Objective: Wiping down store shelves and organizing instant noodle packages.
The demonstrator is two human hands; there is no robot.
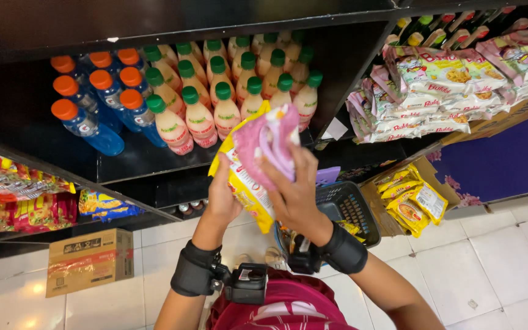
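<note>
My left hand (222, 195) grips a yellow snack packet (245, 183) from behind, held up in front of the shelf. In my right hand (294, 189) is a pink and white packet (267, 142), pressed against the yellow one and overlapping its top. Both wrists wear black straps with small devices. A dark plastic basket (352, 208) sits on the floor just below my right hand, with packets inside it.
The black shelf (123, 165) holds blue bottles with orange caps (87, 122) and peach bottles with green caps (215, 104). Pink-white packets (435, 91) are stacked right. A cardboard box of yellow packets (414, 198) and a closed box (90, 260) stand on the white tiles.
</note>
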